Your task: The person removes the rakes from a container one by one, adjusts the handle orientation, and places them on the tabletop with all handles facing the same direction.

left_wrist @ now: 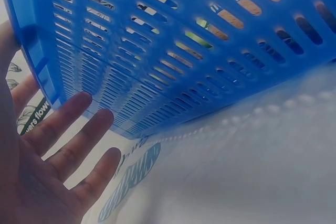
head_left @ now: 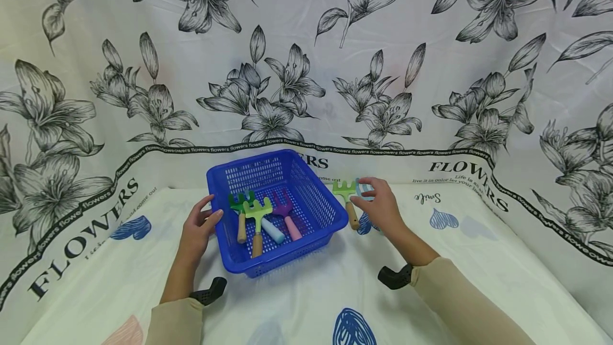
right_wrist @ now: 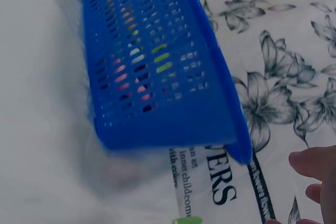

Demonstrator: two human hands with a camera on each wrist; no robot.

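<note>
Basket (head_left: 323, 221) held at left; two rakes on the cloth at right.

Left hand (head_left: 196, 226): pinches the basket's left rim between thumb and finger, remaining fingers spread outside the wall. Right hand (head_left: 381, 207): thumb and fingers parted at the blue rake (head_left: 366, 188), contact not determinable; the outer lime rake (head_left: 345, 191) lies just left of it, right of the basket. Basket contents: dark green rake (head_left: 241, 227) at left, inner lime rake (head_left: 257, 222) near centre, purple rake (head_left: 283, 208) at right, pale blue handle (head_left: 273, 230) between the latter two.
</note>
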